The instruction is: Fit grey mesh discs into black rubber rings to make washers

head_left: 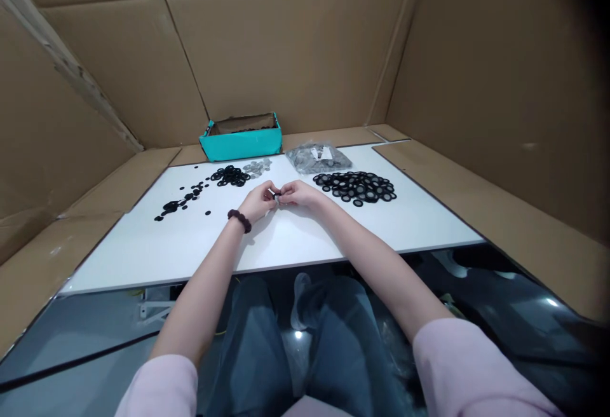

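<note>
- Back wall (295, 54): brown cardboard, creased across near the top, one dark seam slanting down it.
- Left wall (47, 137): brown cardboard; pale strip (64, 58) along its join with the back.
- Right wall (515, 86): brown cardboard, upper corner in shadow.
- Table (157, 261): white top, cardboard flaps (476, 207) flat along its sides.
- Metal bracket (155, 309): white, below the table, left.
- Floor (90, 325): grey left, darker right, bright light reflections.
</note>
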`<action>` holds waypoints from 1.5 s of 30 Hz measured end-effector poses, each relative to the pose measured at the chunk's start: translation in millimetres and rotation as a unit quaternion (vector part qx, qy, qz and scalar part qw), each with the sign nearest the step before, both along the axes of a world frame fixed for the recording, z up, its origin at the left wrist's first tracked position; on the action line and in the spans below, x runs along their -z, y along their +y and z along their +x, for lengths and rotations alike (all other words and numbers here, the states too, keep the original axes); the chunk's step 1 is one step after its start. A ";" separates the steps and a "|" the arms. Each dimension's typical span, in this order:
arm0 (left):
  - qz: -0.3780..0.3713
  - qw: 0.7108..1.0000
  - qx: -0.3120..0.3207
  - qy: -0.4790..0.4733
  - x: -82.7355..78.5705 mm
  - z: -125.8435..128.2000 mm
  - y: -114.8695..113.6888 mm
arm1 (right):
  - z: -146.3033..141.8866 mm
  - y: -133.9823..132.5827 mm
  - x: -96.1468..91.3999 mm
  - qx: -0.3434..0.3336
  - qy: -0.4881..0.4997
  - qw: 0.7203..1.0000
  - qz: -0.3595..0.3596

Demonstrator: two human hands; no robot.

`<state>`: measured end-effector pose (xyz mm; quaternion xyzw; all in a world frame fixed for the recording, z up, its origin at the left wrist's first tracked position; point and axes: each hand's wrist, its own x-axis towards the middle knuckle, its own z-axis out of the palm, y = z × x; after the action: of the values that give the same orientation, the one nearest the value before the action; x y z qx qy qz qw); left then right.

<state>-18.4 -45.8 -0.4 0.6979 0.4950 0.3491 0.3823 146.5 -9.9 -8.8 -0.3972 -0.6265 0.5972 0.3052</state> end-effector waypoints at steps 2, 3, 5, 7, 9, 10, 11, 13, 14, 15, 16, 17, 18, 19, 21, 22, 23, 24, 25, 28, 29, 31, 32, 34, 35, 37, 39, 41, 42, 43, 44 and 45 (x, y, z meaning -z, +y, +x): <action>0.007 1.000 -0.003 -0.002 0.4 -3.7 -9.7 | -2.5 -5.5 1.7 -0.018 0.010 1.000 -0.007; 0.006 1.000 -0.003 -0.006 0.4 -5.4 -13.9 | -3.8 -8.0 2.4 -0.027 0.016 0.999 -0.010; -0.006 1.000 -0.005 -0.023 -0.5 -8.0 -19.2 | -6.4 -12.0 3.1 -0.035 0.023 0.999 -0.014; -0.027 0.999 -0.009 -0.038 -3.0 -9.2 -19.0 | -8.6 -14.0 2.8 -0.024 0.025 0.999 -0.017; -0.052 0.998 -0.009 -0.035 -7.8 -9.4 -13.4 | -10.2 -14.1 2.2 -0.005 0.024 1.000 -0.018; -0.065 0.998 -0.006 -0.026 -11.0 -9.3 -9.1 | -10.7 -13.7 1.9 0.004 0.023 1.000 -0.020; -0.077 0.997 0.001 -0.013 -14.6 -9.3 -4.4 | -10.9 -13.1 1.7 0.010 0.022 0.999 -0.023; -0.099 0.995 0.024 0.016 -22.5 -9.4 5.0 | -10.6 -11.5 1.5 0.016 0.017 0.999 -0.033; -0.110 0.993 0.036 0.028 -26.3 -9.5 9.1 | -10.0 -10.8 1.4 0.017 0.015 0.999 -0.038; -0.123 0.991 0.049 0.038 -29.8 -9.5 12.5 | -9.4 -10.1 1.2 0.017 0.015 0.999 -0.041; -0.135 0.988 0.058 0.043 -32.6 -9.5 15.2 | -8.7 -9.6 0.8 0.015 0.014 0.999 -0.043; -0.145 0.986 0.063 0.045 -34.6 -9.2 17.1 | -8.0 -9.3 0.3 0.011 0.014 0.999 -0.043; -0.151 0.986 0.063 0.044 -35.6 -8.7 18.2 | -7.5 -9.1 -0.3 0.007 0.013 0.999 -0.041; -0.152 0.986 0.056 0.040 -35.8 -7.9 18.8 | -7.1 -8.9 -0.9 0.004 0.010 0.999 -0.040; -0.142 0.989 0.026 0.027 -33.7 -5.3 18.7 | -6.9 -8.5 -1.9 0.002 0.002 0.999 -0.038; -0.134 0.991 0.010 0.025 -31.9 -3.8 18.2 | -7.0 -8.1 -2.0 0.004 -0.002 0.999 -0.037; -0.123 0.992 -0.004 0.026 -30.1 -2.1 17.7 | -7.2 -7.6 -1.9 0.008 -0.005 0.999 -0.034; -0.115 0.993 -0.016 0.031 -28.3 -0.4 17.2 | -7.5 -7.2 -1.6 0.012 -0.008 0.999 -0.031; -0.109 0.993 -0.025 0.037 -26.8 1.1 16.6 | -7.7 -6.8 -1.2 0.016 -0.010 0.999 -0.027; -0.122 0.991 -0.046 0.033 -24.1 4.2 15.7 | -8.1 -7.1 -1.0 0.035 -0.007 0.999 -0.016; -0.131 0.990 -0.053 0.026 -23.5 4.5 15.6 | -8.2 -7.8 -1.7 0.041 -0.006 0.999 -0.015; -0.146 0.987 -0.063 0.019 -22.6 4.2 15.8 | -8.3 -9.9 -4.3 0.056 -0.006 0.998 -0.014; -0.150 0.986 -0.067 0.020 -22.3 3.6 16.1 | -8.4 -11.1 -5.9 0.062 -0.008 0.998 -0.014; -0.155 0.985 -0.076 0.021 -21.6 2.4 16.6 | -8.4 -13.2 -9.1 0.072 -0.010 0.997 -0.015; -0.159 0.984 -0.080 0.018 -21.4 2.1 16.7 | -8.4 -13.9 -10.4 0.077 -0.008 0.997 -0.015; -0.175 0.980 -0.090 0.005 -21.1 2.9 16.2 | -8.4 -14.5 -12.0 0.083 -0.004 0.996 -0.014; -0.187 0.977 -0.103 -0.024 -20.5 6.3 14.8 | -8.5 -14.2 -12.1 0.096 0.002 0.995 -0.018; -0.183 0.974 -0.121 -0.061 -18.7 11.6 12.9 | -8.7 -13.4 -11.5 0.116 0.013 0.993 -0.030; -0.174 0.973 -0.129 -0.078 -17.3 14.5 12.1 | -8.8 -12.9 -11.4 0.133 0.023 0.990 -0.040; -0.160 0.974 -0.134 -0.090 -15.6 17.1 11.7 | -8.9 -12.6 -11.5 0.150 0.038 0.987 -0.052; -0.142 0.976 -0.136 -0.098 -13.7 19.4 11.8 | -8.8 -12.4 -11.9 0.165 0.057 0.983 -0.066; -0.121 0.978 -0.137 -0.102 -11.8 21.0 12.3 | -8.7 -12.5 -12.6 0.174 0.077 0.979 -0.079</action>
<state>2.7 -33.4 11.3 0.5328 0.5829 0.4051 0.4607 137.8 -22.4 3.8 -0.4757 -0.4738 0.6113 0.4189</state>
